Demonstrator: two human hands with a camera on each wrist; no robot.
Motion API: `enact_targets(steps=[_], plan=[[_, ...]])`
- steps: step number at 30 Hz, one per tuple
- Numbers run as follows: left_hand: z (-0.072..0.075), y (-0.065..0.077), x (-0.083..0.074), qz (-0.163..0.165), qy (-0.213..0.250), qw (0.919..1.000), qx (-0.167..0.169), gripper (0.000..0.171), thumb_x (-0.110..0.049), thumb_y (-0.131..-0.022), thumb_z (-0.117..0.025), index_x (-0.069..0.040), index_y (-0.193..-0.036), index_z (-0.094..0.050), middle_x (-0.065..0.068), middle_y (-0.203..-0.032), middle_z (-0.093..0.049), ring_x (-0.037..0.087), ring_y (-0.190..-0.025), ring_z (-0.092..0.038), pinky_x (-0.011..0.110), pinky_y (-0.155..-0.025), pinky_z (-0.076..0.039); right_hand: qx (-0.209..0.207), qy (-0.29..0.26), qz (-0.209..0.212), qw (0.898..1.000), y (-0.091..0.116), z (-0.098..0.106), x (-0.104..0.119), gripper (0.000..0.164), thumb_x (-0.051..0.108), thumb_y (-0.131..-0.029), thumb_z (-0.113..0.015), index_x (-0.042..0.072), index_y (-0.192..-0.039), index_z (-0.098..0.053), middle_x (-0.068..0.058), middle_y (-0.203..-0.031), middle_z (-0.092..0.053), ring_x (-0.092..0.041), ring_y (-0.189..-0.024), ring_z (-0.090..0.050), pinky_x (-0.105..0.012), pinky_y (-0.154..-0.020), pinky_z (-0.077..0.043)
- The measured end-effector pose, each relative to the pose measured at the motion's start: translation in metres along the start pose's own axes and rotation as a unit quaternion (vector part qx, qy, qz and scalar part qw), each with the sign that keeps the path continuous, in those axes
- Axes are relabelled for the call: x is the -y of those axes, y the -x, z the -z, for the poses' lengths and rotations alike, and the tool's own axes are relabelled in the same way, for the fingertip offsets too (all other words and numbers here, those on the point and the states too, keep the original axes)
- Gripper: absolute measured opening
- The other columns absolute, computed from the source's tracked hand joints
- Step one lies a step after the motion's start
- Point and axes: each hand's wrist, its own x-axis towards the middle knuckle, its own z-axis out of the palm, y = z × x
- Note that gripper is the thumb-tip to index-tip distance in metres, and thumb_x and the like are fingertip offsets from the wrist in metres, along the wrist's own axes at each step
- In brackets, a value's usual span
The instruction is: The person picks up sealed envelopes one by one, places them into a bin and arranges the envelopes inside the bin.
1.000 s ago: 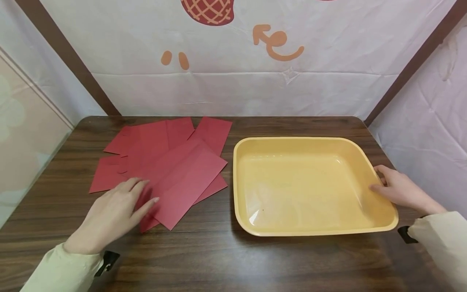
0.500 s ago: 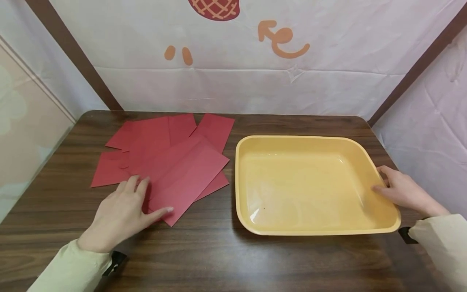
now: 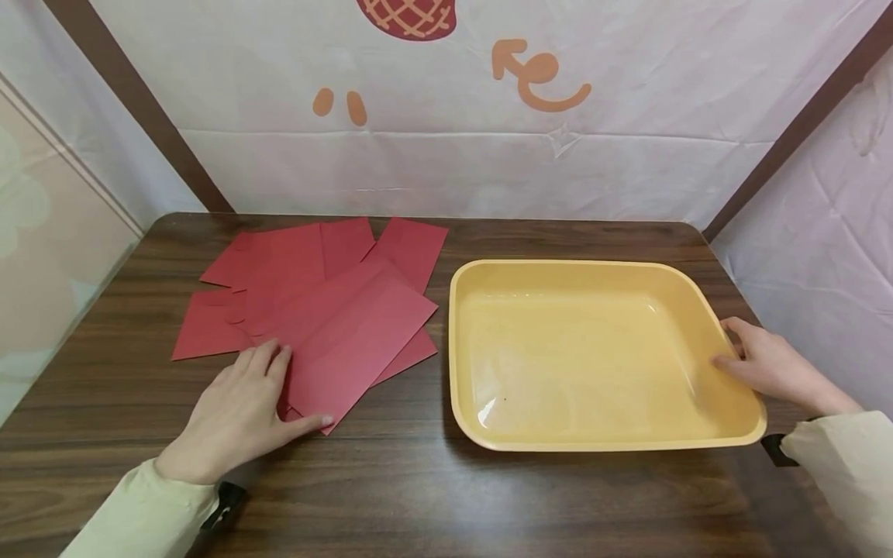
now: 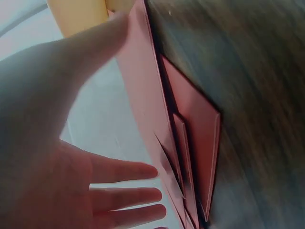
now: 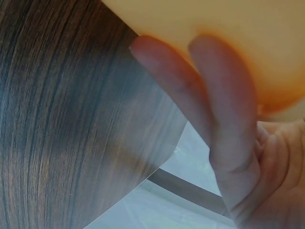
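My left grip [image 3: 233,411], fingers straight and thumb apart, is nearer to the top red envelope [image 3: 363,341], which lies just right of it, long axis slanting toward the far-right corner of the tabletop [image 3: 446,504]. My right grip [image 3: 763,360] holds the yellow tray [image 3: 579,349] near the tabletop's right edge.

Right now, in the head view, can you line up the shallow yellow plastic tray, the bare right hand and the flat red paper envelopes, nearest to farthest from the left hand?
1. Flat red paper envelopes: on the left, right at the left hand.
2. Shallow yellow plastic tray: right of the envelopes.
3. Bare right hand: at the tray's right side.
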Motion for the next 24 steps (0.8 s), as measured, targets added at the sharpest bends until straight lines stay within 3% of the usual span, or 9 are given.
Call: enact_targets(steps=[12, 18, 24], plan=[[-0.002, 0.000, 0.005, 0.001, 0.026, 0.9979, 0.060, 0.093, -0.056, -0.071, -0.070, 0.009, -0.131, -0.042, 0.025, -0.131, -0.043, 0.042, -0.117, -0.043, 0.056, -0.088, -0.043, 0.001, 0.002, -0.001, 1.000, 0.000, 0.000, 0.001, 0.054, 0.016, -0.085, -0.059, -0.014, -0.124, -0.035, -0.027, -0.088, -0.067, -0.017, -0.067, -0.065, -0.027, -0.055, -0.046], [-0.001, -0.001, 0.010, 0.007, 0.046, 0.9949, 0.090, 0.097, -0.060, -0.072, -0.067, 0.007, -0.136, -0.037, 0.029, -0.139, -0.034, 0.046, -0.124, -0.035, 0.059, -0.097, -0.035, -0.003, 0.003, -0.002, 1.000, 0.001, -0.001, 0.000, 0.056, 0.015, -0.085, -0.058, -0.014, -0.125, -0.034, -0.026, -0.088, -0.067, -0.018, -0.068, -0.065, -0.029, -0.056, -0.047], [0.002, -0.004, 0.024, 0.016, 0.059, 0.9895, 0.131, 0.100, -0.065, -0.070, -0.065, -0.002, -0.141, -0.034, 0.031, -0.145, -0.026, 0.053, -0.128, -0.027, 0.061, -0.100, -0.029, -0.003, 0.003, -0.001, 1.000, 0.001, -0.001, -0.001, 0.056, 0.016, -0.086, -0.058, -0.014, -0.126, -0.033, -0.027, -0.088, -0.066, -0.018, -0.068, -0.065, -0.029, -0.056, -0.047]])
